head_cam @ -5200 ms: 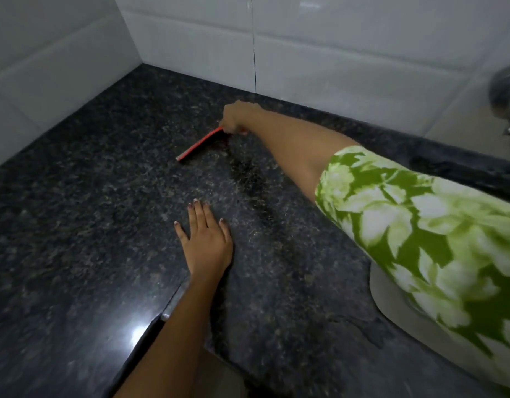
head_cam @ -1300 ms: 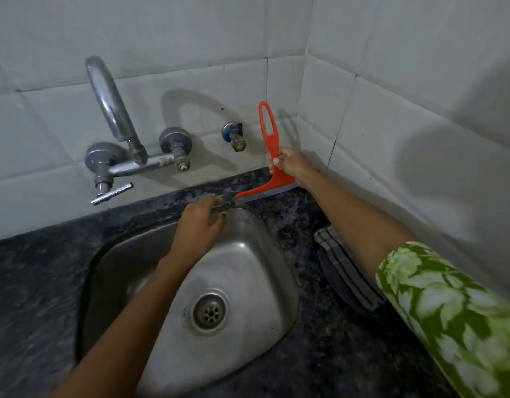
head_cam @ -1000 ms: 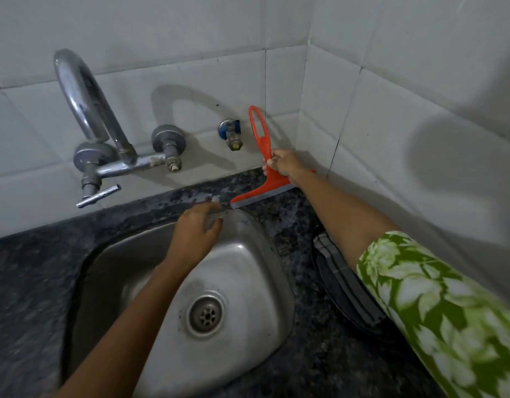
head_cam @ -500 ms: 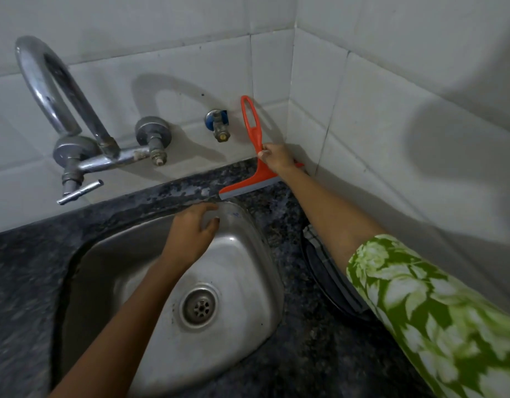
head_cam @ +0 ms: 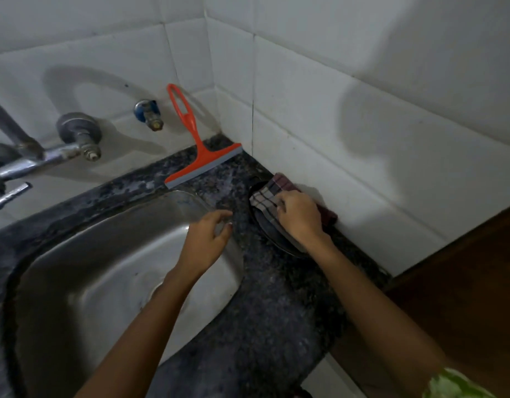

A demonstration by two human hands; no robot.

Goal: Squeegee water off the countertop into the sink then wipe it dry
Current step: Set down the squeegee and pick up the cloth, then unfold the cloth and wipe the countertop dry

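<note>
Leaning squeegee [head_cam: 200, 156] released; right hand [head_cam: 298, 218] now grasps cloth [head_cam: 266, 195].

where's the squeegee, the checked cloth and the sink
squeegee [head_cam: 202, 159]: head view, on its orange blade head
checked cloth [head_cam: 265, 195]: head view, on the pale checked fold
sink [head_cam: 104, 254]: head view, on the bare steel basin wall

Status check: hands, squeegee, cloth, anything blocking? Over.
Right hand gripping checked cloth by the wall; left hand empty over sink rim. Squeegee propped against back tiles. Nothing blocking countertop.
</note>
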